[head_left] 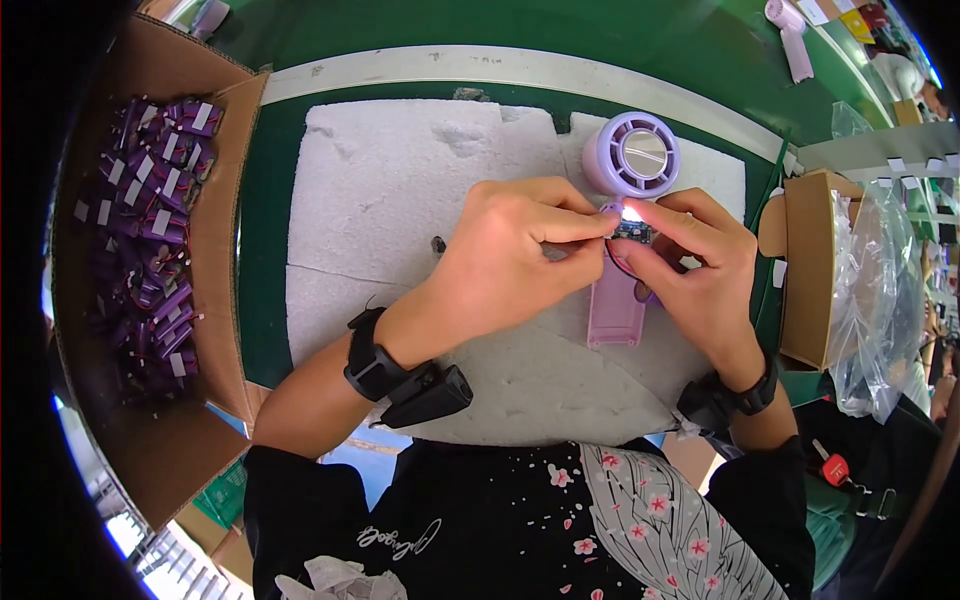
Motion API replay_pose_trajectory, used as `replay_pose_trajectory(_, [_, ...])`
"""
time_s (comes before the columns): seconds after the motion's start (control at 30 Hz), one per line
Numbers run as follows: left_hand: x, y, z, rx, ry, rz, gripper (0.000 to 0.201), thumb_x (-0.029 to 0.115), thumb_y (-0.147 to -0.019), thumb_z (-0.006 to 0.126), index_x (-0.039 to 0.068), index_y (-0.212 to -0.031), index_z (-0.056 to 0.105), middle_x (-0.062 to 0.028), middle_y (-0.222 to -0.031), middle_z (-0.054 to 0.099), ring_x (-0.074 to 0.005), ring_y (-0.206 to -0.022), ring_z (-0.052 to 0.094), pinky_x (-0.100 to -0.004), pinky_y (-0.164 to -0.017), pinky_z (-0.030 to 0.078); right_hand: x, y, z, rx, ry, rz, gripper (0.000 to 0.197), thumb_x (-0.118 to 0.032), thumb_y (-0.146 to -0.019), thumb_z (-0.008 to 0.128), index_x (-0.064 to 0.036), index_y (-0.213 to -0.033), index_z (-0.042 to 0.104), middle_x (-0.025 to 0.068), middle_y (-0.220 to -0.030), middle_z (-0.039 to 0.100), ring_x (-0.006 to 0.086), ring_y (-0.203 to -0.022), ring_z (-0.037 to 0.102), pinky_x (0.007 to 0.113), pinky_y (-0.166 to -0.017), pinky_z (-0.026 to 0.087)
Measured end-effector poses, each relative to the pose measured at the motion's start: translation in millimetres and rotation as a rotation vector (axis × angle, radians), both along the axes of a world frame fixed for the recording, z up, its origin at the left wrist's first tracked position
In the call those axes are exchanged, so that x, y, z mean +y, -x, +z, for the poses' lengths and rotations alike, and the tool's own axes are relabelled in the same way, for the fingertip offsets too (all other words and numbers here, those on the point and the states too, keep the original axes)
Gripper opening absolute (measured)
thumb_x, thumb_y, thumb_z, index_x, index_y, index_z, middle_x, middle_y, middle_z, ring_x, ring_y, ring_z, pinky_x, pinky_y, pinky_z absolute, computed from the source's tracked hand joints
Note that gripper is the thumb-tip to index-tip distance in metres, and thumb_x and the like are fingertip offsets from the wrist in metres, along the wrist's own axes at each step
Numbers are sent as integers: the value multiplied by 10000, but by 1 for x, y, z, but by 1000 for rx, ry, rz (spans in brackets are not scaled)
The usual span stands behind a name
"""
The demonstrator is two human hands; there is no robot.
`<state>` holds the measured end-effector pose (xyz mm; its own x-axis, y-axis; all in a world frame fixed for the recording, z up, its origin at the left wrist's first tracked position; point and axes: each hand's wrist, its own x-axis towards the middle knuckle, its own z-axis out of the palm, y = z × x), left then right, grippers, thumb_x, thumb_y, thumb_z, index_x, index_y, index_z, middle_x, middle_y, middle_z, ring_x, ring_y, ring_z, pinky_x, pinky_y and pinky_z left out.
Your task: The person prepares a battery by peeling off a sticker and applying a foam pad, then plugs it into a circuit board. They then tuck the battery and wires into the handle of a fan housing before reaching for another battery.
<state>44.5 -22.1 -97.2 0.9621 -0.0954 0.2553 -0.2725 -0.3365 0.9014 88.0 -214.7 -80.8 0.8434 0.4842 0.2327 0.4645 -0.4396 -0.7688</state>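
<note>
A small circuit board with a bright white light glowing on it is between my hands. My left hand is closed, its thumb and forefinger pinching the board's left end. From the right, my right hand grips the board's other end between thumb and fingers. A purple handheld fan lies on the white foam sheet, its round head beyond my fingertips. The fan's opened pink-purple handle shell extends toward me beneath my hands. A dark and red wire curves below the board; its ends are hidden.
To the left stands a cardboard box with many purple wired battery packs. A smaller carton and clear plastic bags are at the right. Another fan lies on the green surface at the far right.
</note>
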Motion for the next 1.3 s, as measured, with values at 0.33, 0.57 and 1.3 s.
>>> replay_pose_trajectory(0.33, [1,0,4,181,152,-104,368,-84,-774,639,22,-1127,651,-99,-1017,667,-149,-821,655,-256,-741,548,-9,-2,8,4,35,42,263,1,-750,754,-29,-1007,706,71,-908,627,95,-642,599,203,-545,485])
replay_pose_trajectory(0.57, [0,-1,7,290,148,-181,409,-90,-813,588,22,-1206,583,-92,-1040,656,-151,-847,654,-270,-750,549,-12,-5,3,-21,53,57,241,-34,-733,773,-63,-967,725,71,-850,627,146,-597,596,249,-523,474])
replay_pose_trajectory(1.3, [-6,-1,5,253,94,-96,294,-100,-806,563,27,-1049,669,-111,-1003,662,-148,-816,660,-263,-682,530,-6,3,9,-105,192,41,291,-37,-744,767,-41,-1022,682,61,-829,616,122,-587,586,254,-509,452])
